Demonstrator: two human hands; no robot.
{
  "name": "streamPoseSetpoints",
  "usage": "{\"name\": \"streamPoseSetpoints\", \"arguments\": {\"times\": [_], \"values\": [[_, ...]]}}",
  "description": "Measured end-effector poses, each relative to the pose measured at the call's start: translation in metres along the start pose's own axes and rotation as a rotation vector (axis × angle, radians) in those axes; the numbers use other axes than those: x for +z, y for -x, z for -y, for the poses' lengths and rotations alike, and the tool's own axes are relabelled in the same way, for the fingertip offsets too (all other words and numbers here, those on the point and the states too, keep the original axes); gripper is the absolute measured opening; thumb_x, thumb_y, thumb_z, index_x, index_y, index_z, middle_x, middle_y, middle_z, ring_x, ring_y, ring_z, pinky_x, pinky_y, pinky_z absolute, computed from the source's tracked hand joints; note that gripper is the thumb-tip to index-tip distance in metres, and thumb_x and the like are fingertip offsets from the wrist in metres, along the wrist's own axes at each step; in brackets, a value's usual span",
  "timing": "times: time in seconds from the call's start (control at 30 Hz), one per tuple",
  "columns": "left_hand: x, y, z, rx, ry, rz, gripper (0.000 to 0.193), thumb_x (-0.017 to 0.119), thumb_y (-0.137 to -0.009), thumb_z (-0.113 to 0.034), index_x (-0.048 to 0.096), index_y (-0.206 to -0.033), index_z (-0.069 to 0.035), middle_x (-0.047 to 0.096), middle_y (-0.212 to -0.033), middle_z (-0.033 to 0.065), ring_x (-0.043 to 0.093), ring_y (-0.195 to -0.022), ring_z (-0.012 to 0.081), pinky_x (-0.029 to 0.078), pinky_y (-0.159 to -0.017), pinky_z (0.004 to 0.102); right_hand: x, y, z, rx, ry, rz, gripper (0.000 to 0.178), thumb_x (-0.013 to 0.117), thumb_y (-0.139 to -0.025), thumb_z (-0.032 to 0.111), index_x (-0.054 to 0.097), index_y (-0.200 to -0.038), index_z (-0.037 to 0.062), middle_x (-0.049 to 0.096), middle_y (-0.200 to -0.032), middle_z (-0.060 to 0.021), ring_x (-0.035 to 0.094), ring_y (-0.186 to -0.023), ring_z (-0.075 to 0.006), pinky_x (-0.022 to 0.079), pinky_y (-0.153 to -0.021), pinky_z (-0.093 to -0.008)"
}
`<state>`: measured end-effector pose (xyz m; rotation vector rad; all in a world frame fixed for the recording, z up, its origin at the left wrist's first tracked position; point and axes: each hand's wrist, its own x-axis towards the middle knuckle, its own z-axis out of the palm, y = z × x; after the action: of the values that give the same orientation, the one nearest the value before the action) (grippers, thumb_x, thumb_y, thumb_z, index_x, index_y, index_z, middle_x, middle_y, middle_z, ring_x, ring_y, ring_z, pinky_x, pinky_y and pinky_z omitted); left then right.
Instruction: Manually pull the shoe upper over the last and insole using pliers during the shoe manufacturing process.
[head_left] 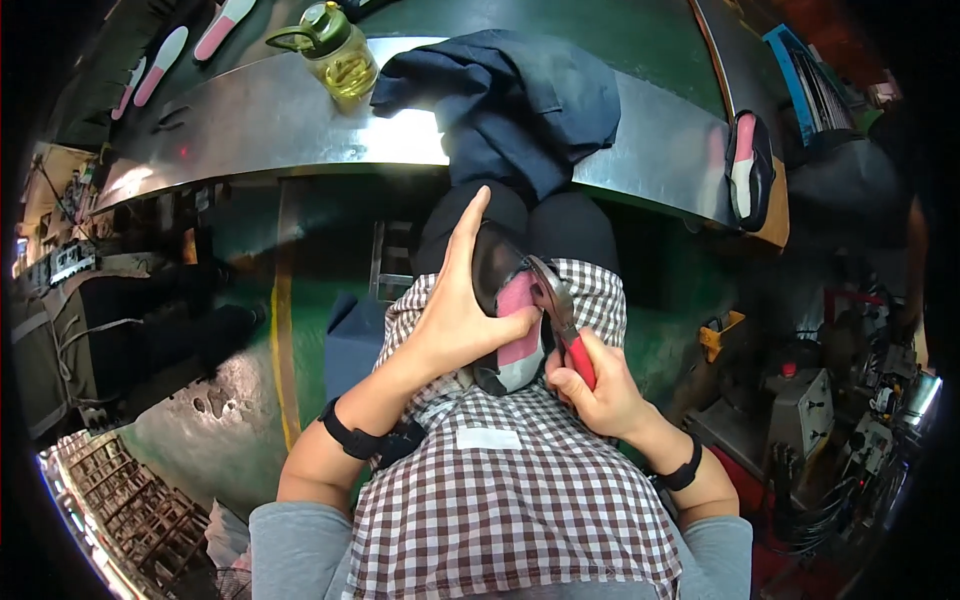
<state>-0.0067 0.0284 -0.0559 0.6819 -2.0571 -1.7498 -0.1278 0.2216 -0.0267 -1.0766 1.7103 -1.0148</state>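
Observation:
On my lap, over a checked apron (500,445), lies a black shoe (487,258) with a pink and white insole (518,345) showing in its opening. My left hand (458,300) grips the shoe from the left, its thumb pressed inside on the insole and its fingers stretched along the outer side. Wrapped in my right hand (600,392) are red-handled pliers (555,300). Their metal jaws rest at the shoe's right upper edge; whether they pinch the material cannot be made out.
Ahead runs a metal-edged bench (260,115) with a dark blue cloth (510,95), a green-lidded bottle (340,60) and several pink-and-white insoles (160,65). Another black shoe (748,165) stands at the right end. Wooden racks (130,510) are lower left, machinery (800,410) on the right.

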Motion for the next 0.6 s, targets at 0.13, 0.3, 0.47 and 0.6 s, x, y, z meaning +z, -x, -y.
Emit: {"name": "streamPoseSetpoints", "arguments": {"times": [0.13,0.3,0.47,0.6], "values": [[-0.001,0.003,0.001,0.02,-0.005,-0.026,0.122,0.078,-0.065,-0.011,0.0,-0.159,-0.005,0.035,-0.149,0.0221,0.046,-0.132,0.0288,0.035,-0.113,0.0378,0.014,-0.001,-0.027,-0.08,-0.048,-0.045,0.031,0.067,-0.095,0.027,0.055,-0.094,-0.0018,0.062,-0.073,-0.0161,0.063,-0.061,-0.0327,0.047,-0.056,-0.0368],[0.007,0.008,-0.002,-0.025,0.065,-0.027,0.127,0.079,-0.067,-0.01,-0.009,-0.158,-0.005,0.045,-0.139,0.023,0.056,-0.118,0.0291,0.042,-0.106,0.0379,0.028,-0.003,-0.052,-0.2,0.007,-0.139,0.032,0.068,-0.094,0.025,0.057,-0.101,-0.0048,0.065,-0.078,-0.0156,0.065,-0.065,-0.0327,0.049,-0.059,-0.0362],[0.009,0.019,-0.006,0.061,0.107,-0.052,0.127,0.079,-0.071,-0.01,-0.014,-0.156,-0.002,0.058,-0.115,0.0185,0.062,-0.104,0.0283,0.047,-0.099,0.038,0.018,0.002,-0.05,-0.353,0.055,-0.092,0.044,0.071,-0.089,0.018,0.055,-0.119,-0.0112,0.067,-0.085,-0.0151,0.068,-0.071,-0.0317,0.052,-0.064,-0.0352],[-0.007,0.042,-0.008,0.193,0.109,0.056,0.157,0.097,-0.059,-0.027,-0.027,-0.15,0.001,0.039,-0.141,0.0252,0.048,-0.128,0.0352,0.04,-0.108,0.0424,-0.008,0.014,-0.039,-0.283,-0.032,0.134,0.022,0.074,-0.079,0.009,0.054,-0.081,0.0001,0.065,-0.095,-0.0181,0.063,-0.076,-0.029,0.048,-0.067,-0.0372]]}}
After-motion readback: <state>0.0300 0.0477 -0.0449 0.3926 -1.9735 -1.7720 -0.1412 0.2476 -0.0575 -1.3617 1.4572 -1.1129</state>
